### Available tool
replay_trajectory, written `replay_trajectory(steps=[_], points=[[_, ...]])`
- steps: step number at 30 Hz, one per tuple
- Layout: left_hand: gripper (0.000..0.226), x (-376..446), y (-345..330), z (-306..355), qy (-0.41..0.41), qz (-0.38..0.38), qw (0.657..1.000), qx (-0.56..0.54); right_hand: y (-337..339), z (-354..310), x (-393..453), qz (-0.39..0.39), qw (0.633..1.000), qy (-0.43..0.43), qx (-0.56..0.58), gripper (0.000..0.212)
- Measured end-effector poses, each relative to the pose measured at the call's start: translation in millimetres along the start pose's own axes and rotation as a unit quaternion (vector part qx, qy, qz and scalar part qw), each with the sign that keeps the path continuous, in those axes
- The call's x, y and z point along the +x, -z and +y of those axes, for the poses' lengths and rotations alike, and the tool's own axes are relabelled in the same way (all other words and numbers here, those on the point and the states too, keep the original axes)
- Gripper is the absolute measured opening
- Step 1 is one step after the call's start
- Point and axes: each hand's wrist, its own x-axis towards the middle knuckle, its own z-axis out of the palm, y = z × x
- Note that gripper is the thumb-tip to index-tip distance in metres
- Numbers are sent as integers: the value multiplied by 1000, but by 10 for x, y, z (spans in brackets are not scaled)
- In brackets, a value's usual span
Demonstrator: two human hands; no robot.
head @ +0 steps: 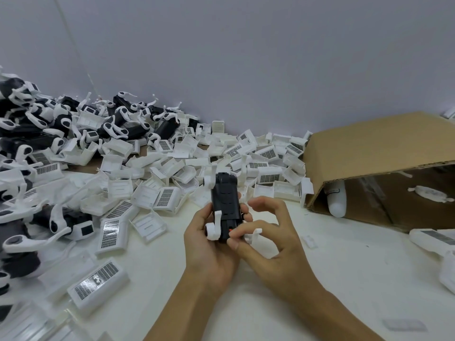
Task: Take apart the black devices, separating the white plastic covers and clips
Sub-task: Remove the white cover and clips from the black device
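A black device (226,205) stands upright above the table, cradled from the left and below by my left hand (209,249). White clips (214,230) still hang on its left side, one near the top and one at the bottom. My right hand (266,239) pinches the device's lower right corner with thumb and forefinger, where a white clip piece (254,236) sticks out; its other fingers are spread and curled above.
A heap of loose white covers (172,173) fills the middle of the table. Several assembled black devices (118,124) are piled at the far left. An open cardboard box (379,168) lies on its side at the right. More white parts (433,242) sit at the right edge.
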Motion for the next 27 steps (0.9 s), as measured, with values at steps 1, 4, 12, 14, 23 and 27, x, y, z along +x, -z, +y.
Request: replay_trajectory(steps=[1,4,12,14,23,27], points=[[46,6,10,1,-3,4,1000,0,-6,2,-4,1,1000,-9,-6,20],[48,24,29,5,-5,9,1000,-7,-5,-9,-6,-3,999,-31,-13,19],[35,114,27,67,-141,67,987,47,322,219,251,31,968,-191,-162,48],[55,127,42,80,-185,85,977,65,338,333,296,-92,933,-182,-297,68],[29,91,59,55,-216,58,960,167,270,385,247,-77,889,-188,-410,69],[25,69,67,-8,-278,43,912,299,250,332,198,52,955,-113,-269,18]])
